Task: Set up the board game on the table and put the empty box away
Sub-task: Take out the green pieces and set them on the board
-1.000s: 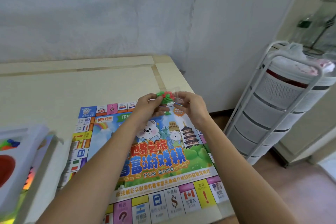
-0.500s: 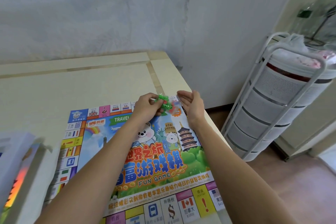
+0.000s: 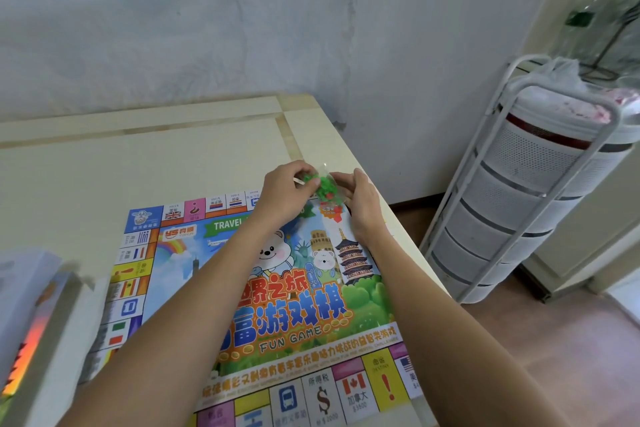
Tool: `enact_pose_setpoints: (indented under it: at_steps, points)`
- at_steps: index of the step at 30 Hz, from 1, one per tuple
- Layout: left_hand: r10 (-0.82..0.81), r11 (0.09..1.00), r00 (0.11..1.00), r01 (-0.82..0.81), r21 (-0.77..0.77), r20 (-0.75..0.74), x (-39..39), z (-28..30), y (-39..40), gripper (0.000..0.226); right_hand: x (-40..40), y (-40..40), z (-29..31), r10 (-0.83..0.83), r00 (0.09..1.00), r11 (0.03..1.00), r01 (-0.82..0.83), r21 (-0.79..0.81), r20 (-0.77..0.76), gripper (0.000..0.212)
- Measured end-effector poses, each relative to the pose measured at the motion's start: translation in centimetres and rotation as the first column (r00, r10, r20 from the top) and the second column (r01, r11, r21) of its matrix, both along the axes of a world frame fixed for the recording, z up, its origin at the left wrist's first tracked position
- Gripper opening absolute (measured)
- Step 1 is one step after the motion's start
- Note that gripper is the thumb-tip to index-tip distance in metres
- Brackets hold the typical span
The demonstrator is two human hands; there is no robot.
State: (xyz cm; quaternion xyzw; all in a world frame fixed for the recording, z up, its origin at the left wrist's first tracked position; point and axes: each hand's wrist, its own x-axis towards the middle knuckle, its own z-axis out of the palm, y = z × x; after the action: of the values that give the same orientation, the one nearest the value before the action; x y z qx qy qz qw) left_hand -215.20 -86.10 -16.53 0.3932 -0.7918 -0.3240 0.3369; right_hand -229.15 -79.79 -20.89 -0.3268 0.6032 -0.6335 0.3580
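head view looks down our two forearms to the far right corner of the colourful printed paper game board (image 3: 242, 288), which lies flat on the pale cream table (image 3: 138, 163). our left hand (image 3: 282, 196) is curled, thumb and fingertips pinched on a small clear plastic bag of green and red game pieces (image 3: 325, 188), holding it just above the board's corner. our right hand (image 3: 362, 206) is half open, fingers bent in against the bag's right side; whether it truly grips the film or only steadies it we cannot tell.

we judge the step in hand to be opening this bag and emptying the pieces onto the board. to do it well we should keep the bag low over the board, so that loose pieces land on paper and do not bounce toward the table edge close by on the right. pinch the film with both hands near the mouth, pull apart gently, and tip slowly; thin plastic may tear all at once and scatter small parts. the board is light paper and could shift, so we should not drag a wrist across it.

the white cardboard game box (image 3: 24, 315) sits at the left edge, partly out of frame; its contents cannot be seen, so putting it away comes later.
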Motion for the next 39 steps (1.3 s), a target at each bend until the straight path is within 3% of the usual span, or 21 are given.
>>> enact_pose_setpoints:
  at_steps: [20,33,39]
  points:
    - [0.035,0.999,0.990,-0.032,0.029,-0.140,-0.65,0.80,-0.07,0.012,0.30,0.09,-0.01,-0.034,0.999,0.999,0.035,0.023,-0.035,0.058]
    - [0.033,0.999,0.991,-0.033,-0.001,-0.132,-0.58,0.53,0.22,0.012,0.32,0.36,0.09,-0.036,0.989,0.999,0.035,-0.010,-0.144,0.055]
    - [0.025,0.999,0.990,-0.029,-0.027,-0.141,-0.32,0.36,0.38,0.012,0.37,0.33,0.24,-0.042,0.992,0.999,0.042,-0.002,-0.119,0.054]
